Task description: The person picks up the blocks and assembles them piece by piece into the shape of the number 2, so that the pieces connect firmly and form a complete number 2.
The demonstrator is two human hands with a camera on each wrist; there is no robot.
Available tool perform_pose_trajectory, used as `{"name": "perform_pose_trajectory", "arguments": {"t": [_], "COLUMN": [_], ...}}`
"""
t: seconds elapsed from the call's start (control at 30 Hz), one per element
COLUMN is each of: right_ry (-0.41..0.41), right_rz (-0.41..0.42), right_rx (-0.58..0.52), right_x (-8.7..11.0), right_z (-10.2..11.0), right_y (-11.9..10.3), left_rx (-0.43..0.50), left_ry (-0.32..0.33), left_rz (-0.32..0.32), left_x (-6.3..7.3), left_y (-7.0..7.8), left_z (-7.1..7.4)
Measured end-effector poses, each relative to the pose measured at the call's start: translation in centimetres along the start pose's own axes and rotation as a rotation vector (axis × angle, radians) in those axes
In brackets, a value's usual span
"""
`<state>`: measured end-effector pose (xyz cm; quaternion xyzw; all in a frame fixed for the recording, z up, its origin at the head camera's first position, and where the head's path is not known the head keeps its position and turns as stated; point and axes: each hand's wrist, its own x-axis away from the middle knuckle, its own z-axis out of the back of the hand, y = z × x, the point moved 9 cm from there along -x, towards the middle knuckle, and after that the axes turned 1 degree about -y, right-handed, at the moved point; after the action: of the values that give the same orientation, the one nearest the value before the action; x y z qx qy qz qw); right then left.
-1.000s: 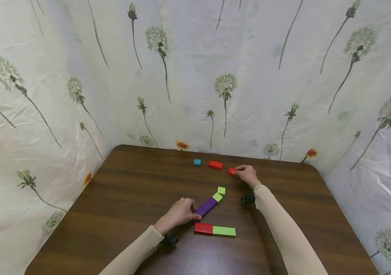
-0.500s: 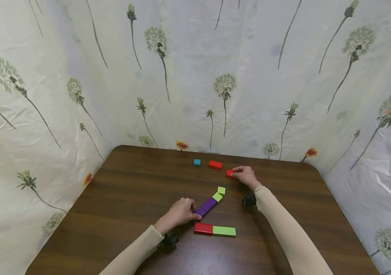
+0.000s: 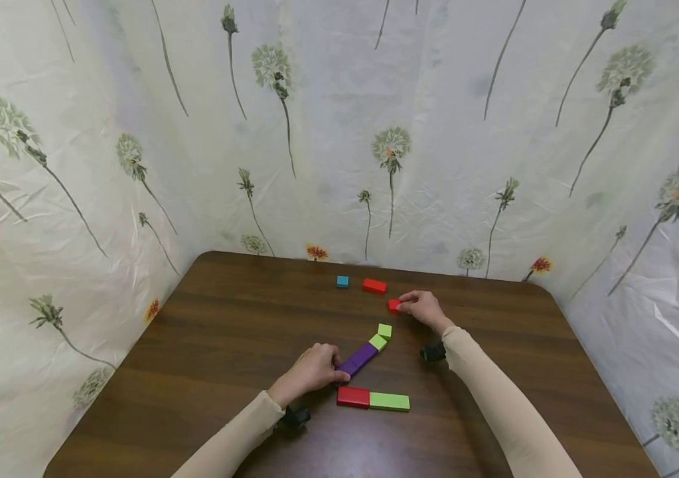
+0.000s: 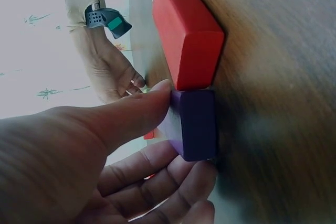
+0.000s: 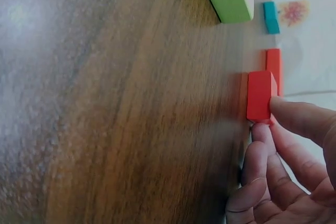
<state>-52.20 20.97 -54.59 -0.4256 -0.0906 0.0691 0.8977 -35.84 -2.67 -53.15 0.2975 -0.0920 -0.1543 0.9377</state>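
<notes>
In the head view my left hand (image 3: 309,370) pinches the near end of a slanting purple row of blocks (image 3: 358,360). The left wrist view shows the thumb and fingers on opposite sides of the purple block (image 4: 198,124), close beside a larger red block (image 4: 189,35). A lime block (image 3: 377,342) continues the row, and a lime cube (image 3: 384,330) sits at its far end, turned at an angle. My right hand (image 3: 424,309) pinches a small red block (image 3: 393,305) beyond that cube; in the right wrist view this red block (image 5: 259,96) appears low at the tabletop.
Near the front, a red block (image 3: 353,397) lies end to end with a long lime block (image 3: 389,401). A blue block (image 3: 342,281) and a red oblong block (image 3: 374,285) lie toward the back of the brown table (image 3: 243,318). Flower-printed curtain (image 3: 327,166) surrounds the table.
My right hand has brought the small red block left and nearer, toward the lime cube. The left hand and the purple row have stayed in place.
</notes>
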Motion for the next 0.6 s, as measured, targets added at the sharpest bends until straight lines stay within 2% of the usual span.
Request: {"name": "perform_pose_trajectory", "arguments": {"t": [0.23, 0.6], "right_ry": [-0.025, -0.137], "right_rz": [0.013, 0.09], "right_rx": [0.038, 0.11], "right_x": [0.1, 0.6], "right_z": [-0.5, -2.1], "right_y": [-0.5, -2.1], "left_rx": [-0.007, 0.008], "left_ry": [0.002, -0.009], "left_rz": [-0.006, 0.012], "left_x": [0.0, 0.0], "left_y": [0.0, -0.1], "left_z": [0.0, -0.1]}}
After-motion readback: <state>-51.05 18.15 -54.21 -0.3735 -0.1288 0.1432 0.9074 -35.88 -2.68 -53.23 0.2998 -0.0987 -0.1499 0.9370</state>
